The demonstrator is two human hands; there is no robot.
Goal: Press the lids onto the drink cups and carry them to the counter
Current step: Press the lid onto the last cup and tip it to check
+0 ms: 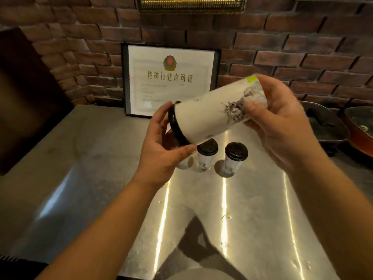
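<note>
I'm holding a white paper cup [214, 116] up in the air w/ both hands, well above the metal counter [84, 178]. The cup is tipping almost flat: its base is pointing toward 2 o'clock, its mouth toward 8 o'clock. My right hand [282, 122] is wrapping the base end, fingers clamped round the wall, thumb lying across the grey ink drawing on the side. There's a small yellow-green sticker [251, 79] showing near the base rim, at the 12 o'clock edge of that hand. My left hand [161, 146] is cupping the mouth end, where a black lid [176, 128] is sitting on the rim; fingers are curling over the lid's far side and the thumb is pressing at its lower edge, so that hand is closed on the lid. Can't tell if the lid is fully seated all round.

Below the held cup, approx. centre frame, more cups are standing upright on the counter. Two are showing black lids: a middle lidded cup [206, 156] and, at its 3 o'clock and just beside it, a right lidded cup [234, 158]. At 9 o'clock of the middle one, a third cup [184, 163] is mostly hiding behind my left hand, so its top isn't visible.

At 12 o'clock, a framed certificate [170, 79] is leaning on the brick wall [292, 57] at the back of the counter. At 3 o'clock, dark metal dishes [325, 126] are sitting off to the side.
</note>
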